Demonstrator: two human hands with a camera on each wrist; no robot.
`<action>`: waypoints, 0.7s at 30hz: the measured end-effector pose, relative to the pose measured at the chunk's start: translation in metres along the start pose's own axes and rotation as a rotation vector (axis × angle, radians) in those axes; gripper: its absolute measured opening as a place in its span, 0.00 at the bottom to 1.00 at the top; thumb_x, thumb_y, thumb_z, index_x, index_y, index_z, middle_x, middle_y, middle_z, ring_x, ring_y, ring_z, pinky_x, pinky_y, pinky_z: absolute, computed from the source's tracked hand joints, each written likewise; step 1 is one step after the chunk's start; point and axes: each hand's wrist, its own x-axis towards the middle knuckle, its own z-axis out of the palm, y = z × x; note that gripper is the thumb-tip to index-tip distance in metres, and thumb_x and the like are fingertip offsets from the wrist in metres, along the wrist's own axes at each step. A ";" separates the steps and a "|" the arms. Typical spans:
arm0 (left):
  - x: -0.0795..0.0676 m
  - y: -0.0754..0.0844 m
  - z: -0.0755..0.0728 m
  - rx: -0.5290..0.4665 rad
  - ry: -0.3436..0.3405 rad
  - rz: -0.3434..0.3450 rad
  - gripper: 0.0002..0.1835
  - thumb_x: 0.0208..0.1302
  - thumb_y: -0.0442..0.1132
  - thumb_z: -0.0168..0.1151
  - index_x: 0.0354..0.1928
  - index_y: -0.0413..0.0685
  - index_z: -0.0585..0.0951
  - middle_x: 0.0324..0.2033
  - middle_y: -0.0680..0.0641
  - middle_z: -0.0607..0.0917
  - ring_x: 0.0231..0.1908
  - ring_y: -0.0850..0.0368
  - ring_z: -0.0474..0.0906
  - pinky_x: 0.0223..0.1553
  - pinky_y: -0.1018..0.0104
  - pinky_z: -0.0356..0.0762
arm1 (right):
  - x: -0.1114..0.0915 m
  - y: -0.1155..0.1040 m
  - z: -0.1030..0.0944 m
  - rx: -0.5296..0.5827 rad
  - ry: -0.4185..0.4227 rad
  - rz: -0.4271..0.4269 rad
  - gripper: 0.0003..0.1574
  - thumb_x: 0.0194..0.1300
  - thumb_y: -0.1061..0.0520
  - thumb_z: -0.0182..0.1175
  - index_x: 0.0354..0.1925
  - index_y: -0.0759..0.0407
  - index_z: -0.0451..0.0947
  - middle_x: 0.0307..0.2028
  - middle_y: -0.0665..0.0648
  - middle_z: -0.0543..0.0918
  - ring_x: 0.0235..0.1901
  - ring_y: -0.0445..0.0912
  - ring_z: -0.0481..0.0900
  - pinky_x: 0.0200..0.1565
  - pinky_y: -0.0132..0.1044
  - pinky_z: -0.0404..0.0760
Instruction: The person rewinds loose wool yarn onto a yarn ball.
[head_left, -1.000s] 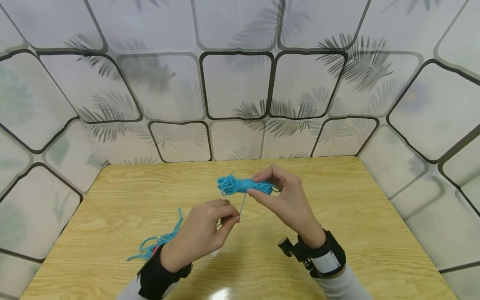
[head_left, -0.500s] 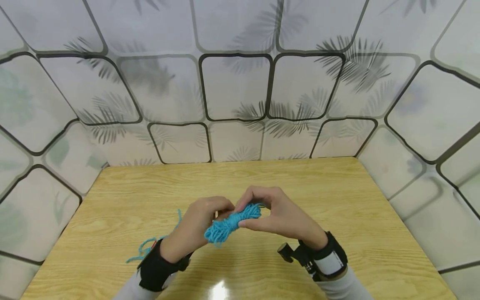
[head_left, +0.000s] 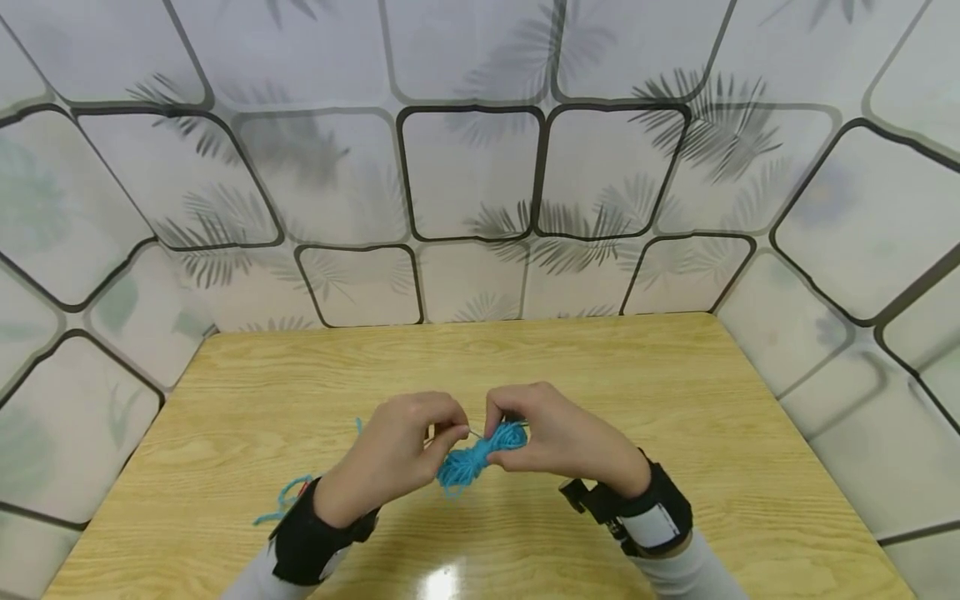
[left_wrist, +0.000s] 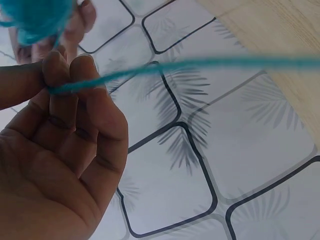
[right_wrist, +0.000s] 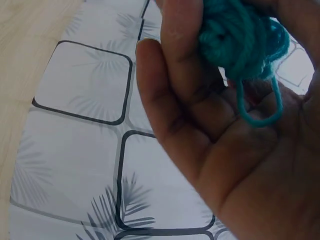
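Note:
A small bundle of blue yarn point(head_left: 467, 465), wrapped round its middle, hangs above the table between the hands. My right hand point(head_left: 566, 437) grips the bundle at its right part between thumb and fingers; a loop of the yarn droops toward the palm in the right wrist view, below the wound yarn point(right_wrist: 240, 42). To the left, my left hand point(head_left: 401, 446) pinches a single yarn strand point(left_wrist: 200, 64) between thumb and fingertips. A short taut length of that strand runs from the left fingertips to the bundle.
On the wooden table point(head_left: 600, 350), loose blue yarn point(head_left: 288, 496) lies left of the left forearm, with a bit of red beside it, partly hidden. A patterned wall covering point(head_left: 472, 175) rises behind and at both sides of the table.
The right hand has brought the bundle down toward me and tilted it. The left hand, behind the bundle half a second ago, now shows left of it, still pinching the strand.

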 end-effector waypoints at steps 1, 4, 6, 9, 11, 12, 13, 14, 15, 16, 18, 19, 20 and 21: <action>0.000 0.001 0.000 0.001 -0.002 0.005 0.07 0.62 0.33 0.67 0.29 0.55 0.83 0.25 0.59 0.81 0.24 0.69 0.73 0.23 0.68 0.76 | 0.000 0.000 0.000 -0.019 0.011 0.018 0.13 0.54 0.61 0.71 0.30 0.50 0.75 0.25 0.47 0.76 0.24 0.39 0.69 0.28 0.32 0.72; 0.000 0.005 0.001 0.000 -0.007 0.008 0.06 0.62 0.34 0.67 0.30 0.53 0.84 0.25 0.58 0.82 0.25 0.69 0.74 0.25 0.67 0.79 | 0.001 0.001 0.002 -0.065 0.055 0.081 0.14 0.54 0.62 0.69 0.29 0.50 0.73 0.24 0.46 0.74 0.22 0.37 0.68 0.26 0.29 0.69; -0.001 0.008 0.001 0.005 -0.008 0.006 0.05 0.62 0.34 0.67 0.30 0.53 0.84 0.26 0.58 0.82 0.26 0.69 0.74 0.26 0.67 0.80 | 0.002 0.001 0.003 -0.097 0.087 0.128 0.14 0.54 0.63 0.69 0.28 0.49 0.72 0.23 0.46 0.73 0.21 0.36 0.67 0.24 0.28 0.68; -0.002 0.011 0.001 0.011 0.001 0.016 0.06 0.63 0.33 0.66 0.30 0.53 0.83 0.27 0.57 0.83 0.26 0.69 0.74 0.26 0.68 0.81 | 0.004 0.001 0.005 -0.128 0.147 0.188 0.13 0.54 0.63 0.69 0.29 0.51 0.72 0.23 0.47 0.76 0.20 0.36 0.68 0.23 0.29 0.71; -0.003 0.012 0.001 0.020 0.012 0.030 0.06 0.63 0.33 0.66 0.30 0.52 0.83 0.26 0.57 0.82 0.26 0.69 0.74 0.25 0.69 0.79 | 0.005 0.001 0.006 -0.150 0.193 0.215 0.12 0.55 0.62 0.70 0.33 0.53 0.75 0.26 0.48 0.80 0.21 0.37 0.71 0.24 0.31 0.75; -0.003 0.013 0.001 0.025 0.018 0.037 0.06 0.63 0.33 0.66 0.30 0.52 0.83 0.26 0.57 0.82 0.25 0.69 0.74 0.24 0.69 0.79 | 0.006 0.001 0.006 -0.161 0.217 0.224 0.12 0.56 0.61 0.70 0.36 0.54 0.77 0.28 0.49 0.81 0.22 0.37 0.72 0.25 0.32 0.76; -0.003 0.014 0.000 0.028 0.024 0.044 0.06 0.63 0.33 0.66 0.30 0.52 0.83 0.26 0.57 0.82 0.25 0.69 0.73 0.24 0.70 0.78 | 0.006 0.001 0.007 -0.170 0.241 0.232 0.13 0.57 0.61 0.69 0.40 0.56 0.78 0.30 0.51 0.82 0.23 0.38 0.74 0.26 0.33 0.78; -0.003 0.015 0.000 0.033 0.030 0.051 0.06 0.63 0.33 0.66 0.30 0.52 0.83 0.25 0.57 0.82 0.25 0.69 0.73 0.23 0.70 0.78 | 0.007 0.001 0.007 -0.183 0.262 0.234 0.14 0.58 0.61 0.69 0.44 0.57 0.80 0.33 0.52 0.83 0.25 0.38 0.75 0.28 0.35 0.79; -0.003 0.016 0.000 0.039 0.035 0.057 0.06 0.62 0.33 0.66 0.30 0.52 0.83 0.25 0.57 0.81 0.24 0.69 0.73 0.23 0.71 0.77 | 0.007 0.000 0.007 -0.189 0.283 0.235 0.16 0.59 0.60 0.68 0.47 0.57 0.80 0.35 0.53 0.84 0.27 0.38 0.76 0.29 0.35 0.80; -0.003 0.017 -0.001 0.042 0.040 0.064 0.06 0.62 0.33 0.66 0.29 0.52 0.83 0.25 0.58 0.81 0.24 0.69 0.73 0.23 0.71 0.77 | 0.007 0.000 0.007 -0.192 0.304 0.232 0.17 0.60 0.60 0.68 0.49 0.58 0.81 0.37 0.53 0.84 0.29 0.39 0.77 0.30 0.36 0.81; -0.003 0.019 -0.001 0.044 0.045 0.076 0.06 0.62 0.33 0.66 0.30 0.52 0.83 0.25 0.57 0.82 0.24 0.69 0.73 0.23 0.71 0.77 | 0.007 0.000 0.007 -0.190 0.343 0.222 0.17 0.61 0.60 0.67 0.50 0.59 0.83 0.39 0.54 0.85 0.31 0.40 0.79 0.31 0.37 0.82; -0.004 0.019 -0.002 0.040 0.046 0.082 0.06 0.62 0.32 0.66 0.30 0.52 0.83 0.25 0.57 0.82 0.25 0.69 0.74 0.23 0.71 0.78 | 0.007 0.000 0.007 -0.186 0.368 0.212 0.15 0.61 0.60 0.68 0.48 0.59 0.84 0.40 0.54 0.85 0.33 0.40 0.79 0.32 0.38 0.83; -0.004 0.020 -0.002 0.036 0.046 0.087 0.06 0.63 0.32 0.66 0.30 0.52 0.83 0.26 0.57 0.82 0.25 0.69 0.74 0.24 0.71 0.79 | 0.008 0.000 0.007 -0.183 0.394 0.200 0.14 0.61 0.60 0.68 0.47 0.59 0.84 0.40 0.54 0.85 0.33 0.40 0.80 0.32 0.38 0.83; -0.004 0.021 -0.002 0.030 0.046 0.091 0.06 0.63 0.32 0.66 0.30 0.52 0.83 0.26 0.57 0.83 0.26 0.69 0.75 0.24 0.70 0.80 | 0.008 0.000 0.006 -0.178 0.422 0.186 0.14 0.61 0.61 0.68 0.46 0.59 0.85 0.40 0.54 0.85 0.34 0.41 0.80 0.32 0.39 0.83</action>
